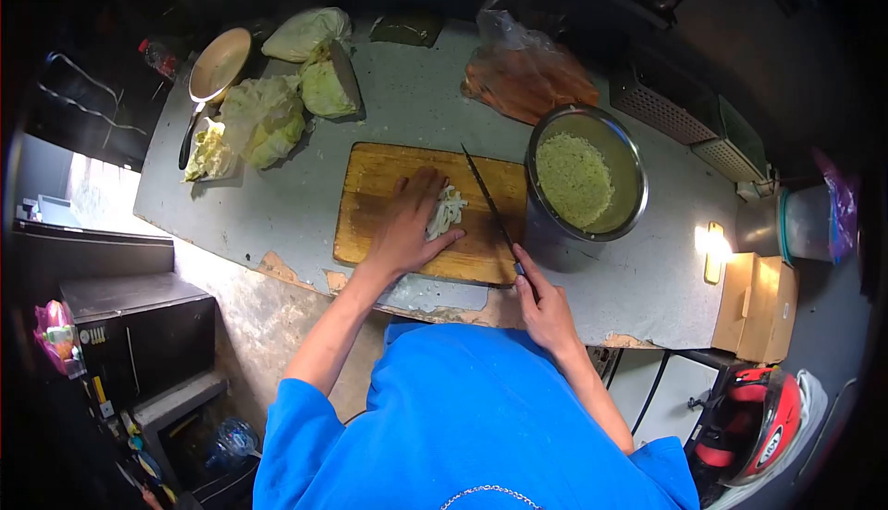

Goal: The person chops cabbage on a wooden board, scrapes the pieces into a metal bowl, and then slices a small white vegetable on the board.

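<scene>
On the wooden cutting board (375, 200) lies a small heap of pale sliced cabbage (448, 212). My left hand (413, 225) rests flat on the board with its fingers stretched out, against the left side of the heap and partly over it. In my right hand (546, 311) is the handle of a kitchen knife (490, 203). The dark blade points away from me and to the left, slanting across the board's right part, apart from the heap. Right of the board stands a steel bowl (629, 203) with finely chopped cabbage (573, 180) inside.
Cabbage heads (264, 120) and a cut cabbage half (328, 82) sit at the back left, near a pan (220, 64) and a pile of scraps (209, 152). Behind the bowl is a plastic bag of carrots (527, 75). A phone (714, 253) and a cardboard box (757, 307) are at the right.
</scene>
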Demonstrator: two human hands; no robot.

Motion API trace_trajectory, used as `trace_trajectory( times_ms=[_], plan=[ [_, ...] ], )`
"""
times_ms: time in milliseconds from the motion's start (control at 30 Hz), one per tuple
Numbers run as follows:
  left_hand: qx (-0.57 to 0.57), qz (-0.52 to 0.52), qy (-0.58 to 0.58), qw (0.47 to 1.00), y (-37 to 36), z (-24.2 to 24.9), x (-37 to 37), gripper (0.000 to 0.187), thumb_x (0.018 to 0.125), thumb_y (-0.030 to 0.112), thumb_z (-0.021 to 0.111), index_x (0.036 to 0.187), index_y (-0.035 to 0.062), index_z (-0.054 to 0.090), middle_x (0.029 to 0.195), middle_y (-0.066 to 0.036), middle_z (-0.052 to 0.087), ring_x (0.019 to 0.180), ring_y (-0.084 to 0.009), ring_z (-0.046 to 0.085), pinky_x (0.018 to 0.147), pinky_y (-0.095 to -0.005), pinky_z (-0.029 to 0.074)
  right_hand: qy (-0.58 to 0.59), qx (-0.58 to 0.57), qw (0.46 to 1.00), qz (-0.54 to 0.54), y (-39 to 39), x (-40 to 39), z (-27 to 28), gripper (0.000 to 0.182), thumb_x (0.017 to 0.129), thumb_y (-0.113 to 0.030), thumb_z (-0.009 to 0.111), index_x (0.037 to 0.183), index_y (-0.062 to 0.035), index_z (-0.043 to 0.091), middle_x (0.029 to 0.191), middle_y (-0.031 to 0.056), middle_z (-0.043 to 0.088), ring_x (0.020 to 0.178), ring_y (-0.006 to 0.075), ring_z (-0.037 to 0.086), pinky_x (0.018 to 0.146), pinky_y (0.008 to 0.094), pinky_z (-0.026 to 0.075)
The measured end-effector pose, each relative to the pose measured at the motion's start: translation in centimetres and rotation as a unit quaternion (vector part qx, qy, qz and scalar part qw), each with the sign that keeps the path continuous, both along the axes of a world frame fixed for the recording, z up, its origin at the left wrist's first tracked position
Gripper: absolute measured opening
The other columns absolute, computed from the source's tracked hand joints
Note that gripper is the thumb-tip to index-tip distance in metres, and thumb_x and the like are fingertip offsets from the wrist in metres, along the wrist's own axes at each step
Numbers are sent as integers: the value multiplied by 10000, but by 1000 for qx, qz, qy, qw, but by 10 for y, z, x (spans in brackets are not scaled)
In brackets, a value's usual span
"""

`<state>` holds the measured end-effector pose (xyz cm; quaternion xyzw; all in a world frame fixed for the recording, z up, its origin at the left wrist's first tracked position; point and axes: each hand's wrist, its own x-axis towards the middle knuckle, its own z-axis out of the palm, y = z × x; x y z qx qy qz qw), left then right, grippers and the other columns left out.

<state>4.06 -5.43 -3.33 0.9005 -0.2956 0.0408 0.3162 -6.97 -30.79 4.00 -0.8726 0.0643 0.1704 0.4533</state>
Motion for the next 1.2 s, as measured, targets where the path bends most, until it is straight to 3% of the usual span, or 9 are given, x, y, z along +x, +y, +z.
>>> trace_trajectory(
  times_ms=[67, 167, 333, 433, 567, 767, 833, 933, 1200],
  plan=[
    [-19, 152, -13, 988, -16, 3, -15, 831, 923, 420, 725, 1495, -90, 403, 1526, -313, 431, 1464, -473, 361, 1198, -609, 285, -17, 1, 1000, -7, -3, -2, -8, 504, 1069, -239, 516, 1570, -211, 465, 778, 162, 682, 694, 185, 614, 762, 342, 509],
    [6, 166, -9, 986, -38, -12, -21, 775, 943, 410, 705, 1463, -101, 441, 1509, -303, 458, 1455, -448, 389, 1194, -594, 304, -23, -4, 1000, -8, -1, -3, -12, 506, 1070, -248, 512, 1572, -207, 458, 741, 174, 660, 665, 224, 627, 747, 353, 513],
    [12, -9, -2, 1000, -9, -23, 14, 682, 967, 390, 687, 1453, -48, 496, 1499, -266, 498, 1438, -437, 425, 1207, -546, 319, -16, -7, 1000, 8, -1, -10, -11, 530, 1070, -274, 508, 1589, -204, 423, 725, 203, 653, 658, 324, 670, 742, 372, 523],
    [38, -81, 3, 996, 9, -1, 19, 659, 971, 381, 692, 1477, 2, 506, 1524, -216, 502, 1431, -430, 441, 1209, -520, 331, -16, -3, 1000, -14, -4, -12, -12, 536, 1065, -299, 477, 1584, -179, 411, 864, 310, 707, 916, 494, 700, 861, 489, 532],
    [-4, 44, 28, 999, -8, 11, 1, 606, 953, 370, 716, 1427, 19, 576, 1495, -181, 548, 1411, -408, 474, 1197, -522, 352, 14, 0, 999, -48, -1, -8, -2, 552, 1065, -314, 483, 1580, -132, 408, 835, 299, 705, 924, 493, 701, 863, 483, 531],
    [-14, -38, -34, 999, -17, -25, 7, 479, 908, 316, 776, 1295, 48, 688, 1338, -154, 675, 1376, -377, 519, 1177, -565, 364, 46, -27, 997, -50, 1, -9, -4, 531, 1064, -342, 498, 1507, -50, 490, 780, 284, 687, 889, 480, 706, 827, 475, 529],
    [-30, -28, -31, 999, -18, -15, 4, 471, 905, 305, 780, 1296, 58, 691, 1312, -144, 689, 1359, -375, 535, 1178, -567, 363, 18, -22, 998, -60, 1, -13, -10, 434, 1061, -361, 543, 1317, -23, 637, 614, 168, 554, 606, 286, 593, 638, 404, 462],
    [-45, -3, -31, 999, -19, -4, 3, 432, 901, 285, 781, 1265, 64, 709, 1277, -129, 707, 1316, -365, 565, 1167, -578, 365, 98, -33, 993, -60, 0, -12, -1, 404, 1057, -376, 530, 1166, -9, 658, 719, 250, 660, 773, 457, 683, 727, 487, 502],
    [-52, 19, -47, 997, -20, -21, 11, 300, 865, 250, 807, 1106, 76, 767, 1076, -92, 726, 1104, -313, 632, 1102, -586, 397, 71, 68, 984, -151, 11, -31, -29, 394, 1047, -372, 548, 1154, -5, 645, 724, 234, 660, 749, 425, 683, 703, 476, 492]
  ],
)
